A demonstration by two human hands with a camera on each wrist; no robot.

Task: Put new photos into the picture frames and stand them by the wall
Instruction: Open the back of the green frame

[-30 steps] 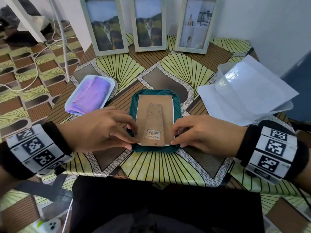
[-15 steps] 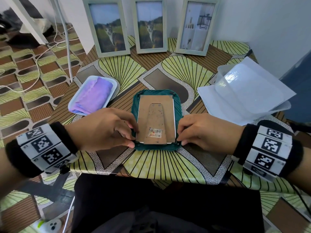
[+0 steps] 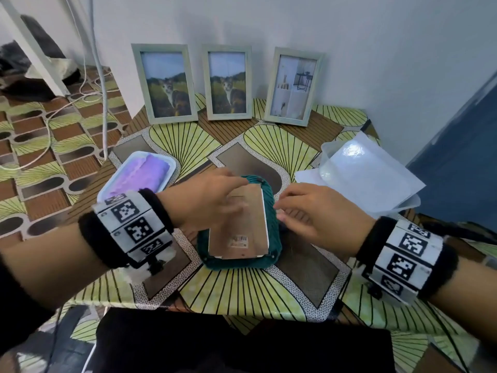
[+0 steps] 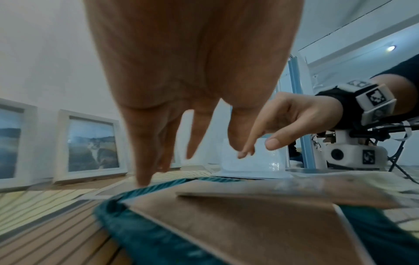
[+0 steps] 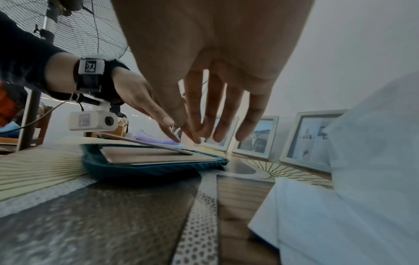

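Two loose-fingered hands, left hand [image 3: 207, 200] and right hand [image 3: 309, 211], hover over face-down picture frame [image 3: 239, 224] between them, holding nothing.

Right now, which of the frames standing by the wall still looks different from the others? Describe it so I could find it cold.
Start at the white wall behind the patterned table, where three pale frames stand in a row. Take the rightmost frame. It shows a pale room interior, while the two frames beside it show a cat.
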